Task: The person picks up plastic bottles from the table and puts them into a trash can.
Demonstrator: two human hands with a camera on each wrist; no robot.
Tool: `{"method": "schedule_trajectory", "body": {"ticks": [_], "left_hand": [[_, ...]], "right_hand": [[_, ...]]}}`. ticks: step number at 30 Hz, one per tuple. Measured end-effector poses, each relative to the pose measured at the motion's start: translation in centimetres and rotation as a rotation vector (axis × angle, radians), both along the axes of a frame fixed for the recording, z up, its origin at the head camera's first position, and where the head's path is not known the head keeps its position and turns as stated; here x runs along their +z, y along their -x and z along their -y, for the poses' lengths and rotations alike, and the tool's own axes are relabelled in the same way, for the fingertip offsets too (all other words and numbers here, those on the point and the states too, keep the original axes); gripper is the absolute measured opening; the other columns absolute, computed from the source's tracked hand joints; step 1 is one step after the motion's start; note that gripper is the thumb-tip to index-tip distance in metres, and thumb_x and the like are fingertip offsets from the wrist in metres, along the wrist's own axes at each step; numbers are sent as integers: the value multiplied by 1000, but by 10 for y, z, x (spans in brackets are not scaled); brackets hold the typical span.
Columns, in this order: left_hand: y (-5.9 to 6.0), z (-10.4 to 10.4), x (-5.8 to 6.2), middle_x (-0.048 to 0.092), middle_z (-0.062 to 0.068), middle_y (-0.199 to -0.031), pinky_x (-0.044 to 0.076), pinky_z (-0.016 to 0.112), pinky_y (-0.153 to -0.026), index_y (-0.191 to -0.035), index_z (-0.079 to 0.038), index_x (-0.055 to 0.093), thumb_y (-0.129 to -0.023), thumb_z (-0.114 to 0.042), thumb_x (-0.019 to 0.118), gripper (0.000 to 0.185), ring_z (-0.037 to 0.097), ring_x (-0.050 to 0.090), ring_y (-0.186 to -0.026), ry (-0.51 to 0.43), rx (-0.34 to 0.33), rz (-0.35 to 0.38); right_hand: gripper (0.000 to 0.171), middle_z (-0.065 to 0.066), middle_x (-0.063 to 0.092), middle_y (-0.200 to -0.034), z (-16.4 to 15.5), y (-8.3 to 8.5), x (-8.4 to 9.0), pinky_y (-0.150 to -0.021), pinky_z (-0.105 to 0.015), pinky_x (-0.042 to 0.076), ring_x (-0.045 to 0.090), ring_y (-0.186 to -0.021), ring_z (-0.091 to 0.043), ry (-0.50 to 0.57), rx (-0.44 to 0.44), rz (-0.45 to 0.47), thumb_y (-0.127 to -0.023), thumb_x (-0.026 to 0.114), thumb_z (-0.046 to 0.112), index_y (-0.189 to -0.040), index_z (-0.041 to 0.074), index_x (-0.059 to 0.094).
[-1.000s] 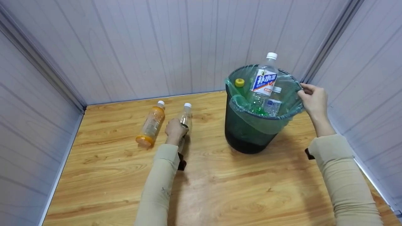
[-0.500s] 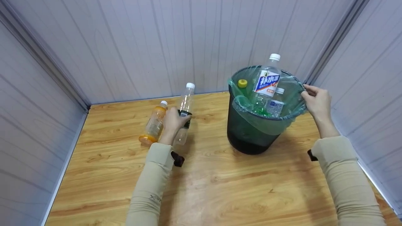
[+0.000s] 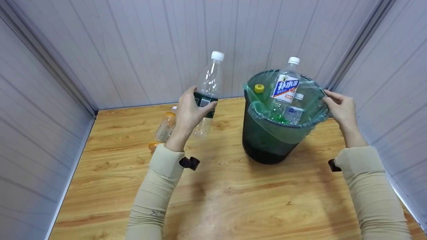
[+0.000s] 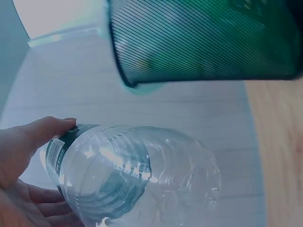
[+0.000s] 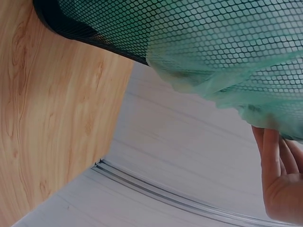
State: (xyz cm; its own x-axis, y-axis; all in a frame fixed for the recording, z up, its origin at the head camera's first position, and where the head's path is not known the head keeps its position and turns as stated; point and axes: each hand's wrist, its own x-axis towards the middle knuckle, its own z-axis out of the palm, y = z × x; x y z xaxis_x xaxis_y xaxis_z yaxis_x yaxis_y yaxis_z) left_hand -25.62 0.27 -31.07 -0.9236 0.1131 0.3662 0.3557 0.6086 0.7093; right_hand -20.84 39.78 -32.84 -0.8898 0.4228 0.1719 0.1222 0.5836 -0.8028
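My left hand (image 3: 189, 111) grips a clear plastic bottle (image 3: 211, 80) round its dark green label. The bottle has a white cap and is held tilted above the table. In the left wrist view its ribbed base end (image 4: 175, 165) faces the camera. At the right, my right hand (image 3: 342, 106) pinches the rim of a black mesh waste bin (image 3: 263, 155), where a green bin liner (image 3: 277, 133) folds over. Inside stand a tall bottle (image 3: 285, 88) with a white and blue label, a yellow-capped bottle (image 3: 259, 88) and a smaller white-capped bottle (image 3: 294, 113).
An orange-and-clear bottle (image 3: 165, 128) lies on the wooden tabletop (image 3: 233, 200), partly hidden behind my left hand and forearm. Pale panel walls (image 3: 140, 50) enclose the table at the back and both sides.
My left hand has lifted the clear bottle off the table, raising it and moving it slightly right. The right hand stays at the bin rim. The view has shifted slightly.
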Motion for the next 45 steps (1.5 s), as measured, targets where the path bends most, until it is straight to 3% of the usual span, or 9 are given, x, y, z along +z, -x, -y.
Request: {"method": "schedule_trajectory", "body": {"ticks": [5, 12, 17, 21, 27, 35, 41, 45], "left_hand": [[-14, -12, 27, 55, 12, -106, 45, 27, -76, -121, 3, 45, -72, -33, 72, 67, 19, 53, -93, -57, -46, -91], [-28, -33, 53, 53, 7, -110, 41, 15, -78, -123, -2, 43, -73, -33, 72, 66, 12, 50, -98, -171, -106, -173], [-31, -57, 65, 50, 8, -113, 41, 17, -81, -124, 0, 41, -73, -30, 72, 67, 13, 47, -101, -314, -195, -266], [-34, -79, 71, 49, 8, -115, 40, 16, -81, -125, -1, 39, -72, -28, 73, 69, 12, 46, -102, -363, -248, -273], [-34, -116, 70, 47, 8, -114, 38, 13, -82, -124, 0, 36, -72, -25, 73, 69, 10, 46, -101, -363, -301, -257], [-29, -148, 54, 46, 9, -114, 37, 12, -83, -124, -1, 35, -73, -28, 72, 68, 10, 45, -102, -337, -308, -271], [-22, -166, 44, 45, 9, -115, 36, 11, -84, -123, -2, 34, -74, -28, 71, 67, 9, 45, -102, -340, -301, -238], [-19, -177, 37, 44, 9, -116, 34, 9, -86, -123, -2, 33, -74, -28, 71, 68, 9, 44, -104, -336, -295, -215]], "right_hand": [[46, 13, 56, -96, -5, -3, 0, -54, -18, 48, 52, -70, 3, 146, 47, 36, -88, 51, 33, -128, 11, 48], [53, 2, 50, -116, -9, -4, 1, -61, -19, 49, 55, -75, 3, 278, 82, 96, -86, 53, 38, -132, 14, 42], [56, 2, 49, -117, -11, -4, 1, -61, -19, 49, 57, -73, 2, 340, 93, 103, -84, 56, 39, -133, 15, 42], [57, 3, 50, -113, -11, -3, 2, -60, -19, 49, 58, -72, 0, 388, 96, 95, -83, 59, 37, -132, 14, 42], [57, 5, 52, -109, -8, -2, 1, -60, -19, 49, 58, -71, -1, 417, 96, 83, -82, 61, 36, -132, 14, 44], [56, 14, 59, -89, -3, -1, -1, -56, -20, 49, 59, -67, -2, 450, 118, 33, -82, 62, 32, -130, 10, 45], [56, 10, 56, -99, -4, 0, 0, -57, -20, 49, 59, -70, -2, 411, 111, 39, -82, 61, 35, -130, 11, 45], [56, 11, 56, -96, -3, 1, -1, -57, -20, 49, 57, -69, -1, 383, 98, 54, -83, 59, 37, -131, 12, 44]]}}
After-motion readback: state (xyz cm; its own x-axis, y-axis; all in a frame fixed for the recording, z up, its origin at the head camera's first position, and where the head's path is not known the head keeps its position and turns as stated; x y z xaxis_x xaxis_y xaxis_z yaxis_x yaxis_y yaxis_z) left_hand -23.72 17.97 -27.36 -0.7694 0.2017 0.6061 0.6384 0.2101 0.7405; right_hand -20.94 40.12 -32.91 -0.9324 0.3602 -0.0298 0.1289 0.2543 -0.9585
